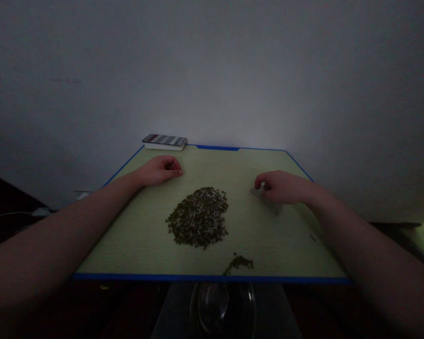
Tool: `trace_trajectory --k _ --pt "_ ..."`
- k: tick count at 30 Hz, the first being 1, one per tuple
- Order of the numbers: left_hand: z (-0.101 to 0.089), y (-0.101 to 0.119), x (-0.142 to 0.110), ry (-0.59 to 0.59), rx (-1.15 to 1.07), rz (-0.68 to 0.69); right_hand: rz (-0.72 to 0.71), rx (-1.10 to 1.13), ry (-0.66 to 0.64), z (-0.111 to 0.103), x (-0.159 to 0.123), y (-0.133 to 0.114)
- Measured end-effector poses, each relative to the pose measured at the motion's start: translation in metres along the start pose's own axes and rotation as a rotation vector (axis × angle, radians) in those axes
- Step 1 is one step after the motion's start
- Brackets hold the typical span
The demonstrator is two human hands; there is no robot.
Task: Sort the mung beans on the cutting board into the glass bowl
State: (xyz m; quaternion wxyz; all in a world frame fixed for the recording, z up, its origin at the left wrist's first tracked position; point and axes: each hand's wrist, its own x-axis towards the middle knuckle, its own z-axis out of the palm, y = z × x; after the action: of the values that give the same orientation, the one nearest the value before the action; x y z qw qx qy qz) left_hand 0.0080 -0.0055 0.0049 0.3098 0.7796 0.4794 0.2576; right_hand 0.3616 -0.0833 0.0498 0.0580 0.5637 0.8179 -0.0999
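Observation:
On the pale table [137, 249] lies a heap of small greenish-brown beans mixed with white grains [199, 217]. A smaller scatter of greenish beans [240, 262] sits by the near edge. To the heap's upper left, my left hand [160, 170] rests on the tabletop, its fingers loosely curled in toward the thumb with nothing visible in them. My right hand [281, 187] is right of the heap, fingers bent and closed on a flat, translucent plastic piece [268, 205]. Part of that piece is hidden under the hand.
At the far left corner, a phone [165, 139] lies on a white box [164, 146]. A clear glass bowl [223, 306] is below the near blue edge, between the legs. The wall [219, 70] stands directly behind the table. A white cable [17, 214] runs at left.

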Motion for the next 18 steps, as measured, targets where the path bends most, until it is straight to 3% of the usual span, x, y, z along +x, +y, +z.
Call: trace_trajectory --k 7,13,18 --pt "0.0 -0.007 0.001 -0.02 -0.015 0.008 0.066 0.025 -0.015 -0.002 0.005 0.019" --pt "0.0 -0.008 0.002 -0.012 -0.014 -0.001 0.117 0.268 -0.022 -0.013 -0.004 0.024" --pt "0.0 -0.008 0.002 -0.018 -0.01 0.015 -0.006 0.328 -0.069 -0.01 -0.009 0.009"
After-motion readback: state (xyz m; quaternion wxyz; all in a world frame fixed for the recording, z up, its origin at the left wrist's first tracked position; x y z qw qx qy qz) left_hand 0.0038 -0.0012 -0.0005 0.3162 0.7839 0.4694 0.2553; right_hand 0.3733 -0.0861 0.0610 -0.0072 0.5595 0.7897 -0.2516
